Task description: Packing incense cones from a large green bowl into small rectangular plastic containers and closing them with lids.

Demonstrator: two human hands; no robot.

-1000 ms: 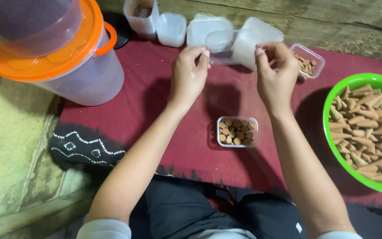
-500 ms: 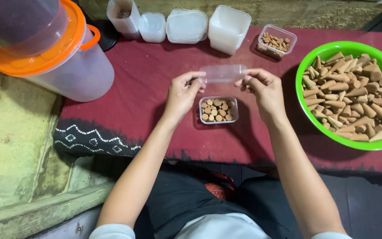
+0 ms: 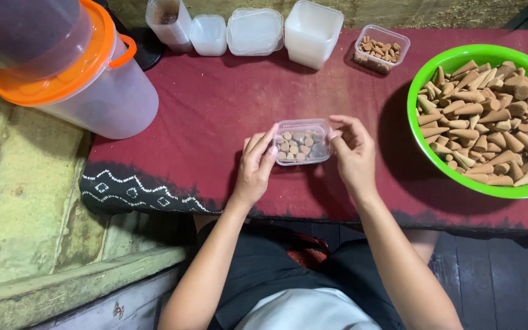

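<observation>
Both forearms reach forward from the lower edge of the view and converge toward the middle — bare, elbows bent, wrists nearly straight. The left hand [image 3: 256, 168] lies palm inward, its fingers [image 3: 268, 142] curled up and forward, tips pressed together at a grip. The right hand [image 3: 352, 153] mirrors it just beside, thumb and fingers [image 3: 337, 126] pinched inward — knuckles raised, back of the hand toward the camera.

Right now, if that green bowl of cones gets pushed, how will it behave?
The green bowl looks heaped with cones, so probably heavy for thin plastic. It would likely drag on the red cloth rather than glide. Top cones look loose and may roll off if jolted.
</observation>
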